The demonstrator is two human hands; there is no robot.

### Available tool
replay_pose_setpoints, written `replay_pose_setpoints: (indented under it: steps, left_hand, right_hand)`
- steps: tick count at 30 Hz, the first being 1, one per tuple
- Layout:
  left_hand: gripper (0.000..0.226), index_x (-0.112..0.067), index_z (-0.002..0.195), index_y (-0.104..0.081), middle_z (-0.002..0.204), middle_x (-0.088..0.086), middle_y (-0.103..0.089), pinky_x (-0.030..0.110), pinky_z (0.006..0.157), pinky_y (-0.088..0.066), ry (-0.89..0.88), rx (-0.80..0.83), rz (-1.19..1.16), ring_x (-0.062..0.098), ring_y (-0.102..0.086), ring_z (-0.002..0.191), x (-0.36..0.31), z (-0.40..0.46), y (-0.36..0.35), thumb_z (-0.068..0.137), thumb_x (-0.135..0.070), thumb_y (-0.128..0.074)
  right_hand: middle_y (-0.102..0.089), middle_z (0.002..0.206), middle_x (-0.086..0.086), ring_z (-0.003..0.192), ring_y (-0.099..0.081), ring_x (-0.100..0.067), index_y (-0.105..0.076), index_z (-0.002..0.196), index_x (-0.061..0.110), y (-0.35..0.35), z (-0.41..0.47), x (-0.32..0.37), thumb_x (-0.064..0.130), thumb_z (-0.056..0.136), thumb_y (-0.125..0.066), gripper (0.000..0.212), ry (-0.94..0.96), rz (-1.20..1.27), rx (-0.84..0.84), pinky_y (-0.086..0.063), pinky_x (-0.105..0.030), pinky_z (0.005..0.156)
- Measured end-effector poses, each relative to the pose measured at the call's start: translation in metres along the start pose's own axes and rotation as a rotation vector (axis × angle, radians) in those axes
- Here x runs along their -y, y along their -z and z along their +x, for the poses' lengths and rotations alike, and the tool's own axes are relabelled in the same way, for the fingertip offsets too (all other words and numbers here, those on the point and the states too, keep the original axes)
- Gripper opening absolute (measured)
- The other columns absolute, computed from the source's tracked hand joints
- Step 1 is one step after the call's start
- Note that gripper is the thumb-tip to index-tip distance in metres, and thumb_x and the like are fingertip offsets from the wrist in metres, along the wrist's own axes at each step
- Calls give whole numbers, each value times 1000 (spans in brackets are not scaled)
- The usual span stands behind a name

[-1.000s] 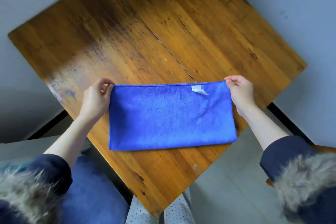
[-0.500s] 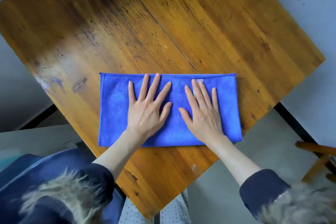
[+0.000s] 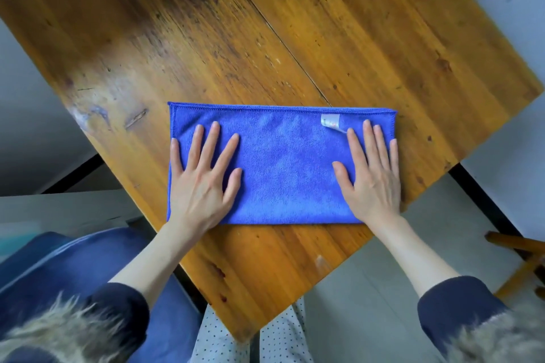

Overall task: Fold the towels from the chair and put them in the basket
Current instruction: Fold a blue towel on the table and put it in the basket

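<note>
Down at the lower left corner, a heap of blue fabric (image 3: 73,268) lay beside the wooden table (image 3: 265,38), partly behind a dark sleeve with a fur cuff (image 3: 59,336); whether it sat on a chair could not be told. Just to the right of it, the person's left hand (image 3: 203,180) rested flat on the left end of the blue towel (image 3: 283,168), palm down, fingers straight and spread, gripping nothing. Its little finger lay along the towel's left edge, and its wrist crossed the near fold.

The towel itself lay folded into a long rectangle on the near part of the table, stitched hems running along its far edge and its right end. The cloth between the two hands looked smooth and lay flat on the wood. A seam in the tabletop ran diagonally from the far side down to the towel's far edge.

Further right, a small white label (image 3: 331,122) sat near the far right corner of the towel, one end curled up. The right hand (image 3: 371,183) pressed flat on the right end, fingers straight and close together, also holding nothing; its index fingertip was just beside the label. Past the table's right edge, part of a wooden frame (image 3: 519,247) showed above the grey floor (image 3: 368,289).
</note>
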State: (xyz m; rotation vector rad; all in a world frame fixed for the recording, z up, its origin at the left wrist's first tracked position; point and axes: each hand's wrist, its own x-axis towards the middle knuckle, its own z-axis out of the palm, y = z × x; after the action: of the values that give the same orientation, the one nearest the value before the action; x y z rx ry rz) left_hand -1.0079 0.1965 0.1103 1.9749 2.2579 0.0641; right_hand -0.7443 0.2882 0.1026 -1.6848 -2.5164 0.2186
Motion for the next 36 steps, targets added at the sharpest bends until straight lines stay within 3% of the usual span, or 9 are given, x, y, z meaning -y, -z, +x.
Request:
replay_pose_setpoints:
  steps: [5, 10, 17, 22, 25, 28, 32, 36]
  left_hand:
    - [54, -22, 143, -35, 153, 12, -24, 56, 114, -8, 8, -26, -23, 34, -20, 141, 6, 14, 2, 93, -43, -31]
    - [57, -23, 145, -30, 155, 9, -20, 53, 115, -9, 63, 5, -2, 32, -15, 143, 16, 36, 5, 94, -45, -22]
    - [53, -22, 146, -27, 155, 11, -20, 57, 113, -13, 28, 39, -44, 34, -15, 142, 19, -4, 1, 96, -40, -20]
    - [51, -18, 145, -30, 152, 13, -25, 57, 109, -22, 81, 83, -90, 37, -19, 141, 17, -70, -1, 97, -35, -22]
    - [51, -15, 143, -34, 152, 14, -27, 56, 110, -21, 162, 84, -165, 37, -19, 141, 21, -87, 1, 97, -33, -23]
    - [48, -14, 140, -39, 152, 15, -25, 53, 113, -15, 351, 33, -310, 34, -14, 143, 28, -93, 2, 96, -33, -31]
    - [44, -9, 132, -49, 147, 21, -32, 57, 109, -24, 458, -93, -384, 39, -22, 139, 39, -95, 1, 92, -29, -55]
    - [54, -9, 132, -46, 147, 17, -32, 43, 113, -22, 604, -185, -531, 31, -25, 138, 46, -90, 2, 85, -29, -64]
  right_hand:
    - [-20, 153, -17, 143, -16, -30, -28, 145, 12, 8, 20, -3, 43, 96, -24, 58, -31, 71, -25, -8, -44, 116]
    - [-12, 156, -14, 145, -7, -28, -22, 147, 14, 4, 33, -3, 42, 96, -22, 58, -68, -25, 99, -1, -46, 117]
    - [-22, 152, -16, 142, -16, -28, -31, 144, 9, 3, -17, 31, 39, 94, -27, 58, -122, 60, 16, -7, -56, 114]
    - [-31, 150, -13, 140, -23, -29, -39, 140, 15, -7, -74, 88, 39, 91, -36, 54, 30, 73, 90, -14, -60, 111]
    - [-30, 151, -10, 141, -22, -29, -39, 140, 21, -10, -84, 110, 43, 91, -36, 54, 133, 29, 167, -12, -62, 110]
    - [-28, 152, -9, 141, -20, -30, -35, 142, 25, -11, -83, 121, 46, 92, -35, 55, 173, -14, 211, -11, -63, 110]
    - [-27, 152, -10, 142, -17, -31, -31, 144, 24, -12, -82, 127, 47, 93, -31, 56, 176, -67, 245, -13, -65, 109]
    - [-24, 153, -10, 142, -17, -32, -27, 145, 24, -13, -78, 136, 47, 94, -29, 56, 175, -73, 265, -15, -65, 108]
